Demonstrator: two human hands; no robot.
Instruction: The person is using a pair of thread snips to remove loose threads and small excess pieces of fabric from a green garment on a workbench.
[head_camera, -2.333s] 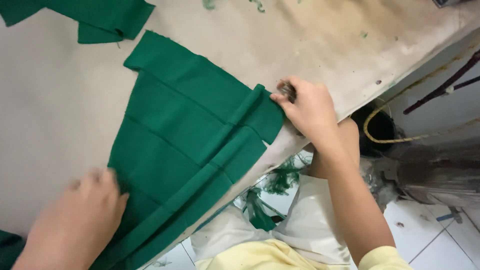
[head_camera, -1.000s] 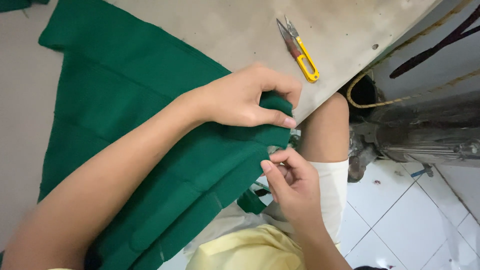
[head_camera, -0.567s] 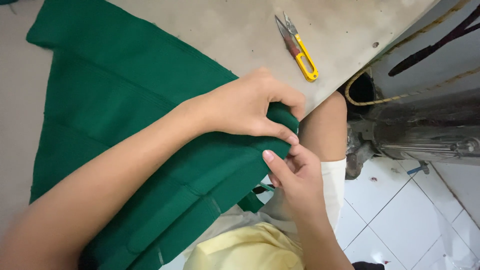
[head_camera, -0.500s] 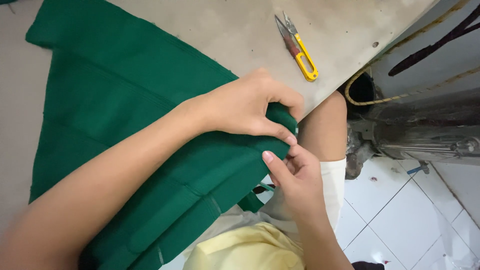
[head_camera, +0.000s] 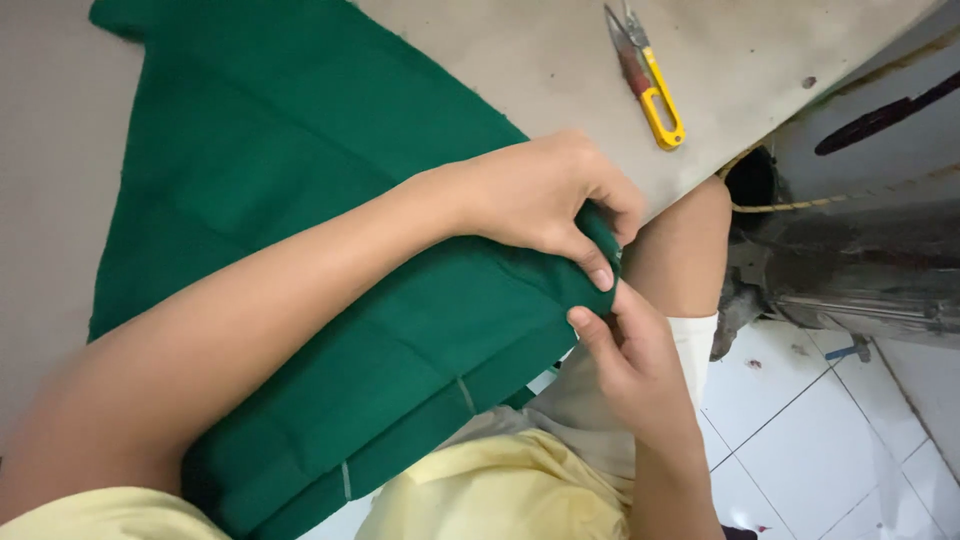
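Note:
A pleated green cloth (head_camera: 300, 200) lies across the grey table (head_camera: 520, 60) and hangs over its near edge onto my lap. My left hand (head_camera: 545, 195) reaches across it and pinches its corner at the table's edge. Just below, my right hand (head_camera: 625, 345) holds the same corner from underneath, thumb up against the fabric. The two hands touch at the corner.
A yellow-handled thread snipper (head_camera: 645, 75) lies on the table beyond my hands. To the right stands a machine's metal frame (head_camera: 850, 260) with a yellow cord (head_camera: 800, 205). White tiled floor (head_camera: 800, 420) shows below, beside my bare knee (head_camera: 680, 250).
My left hand has come across from the cloth's far side to its corner. My right hand has let go of the snipper, now on the table, and closed in under that corner.

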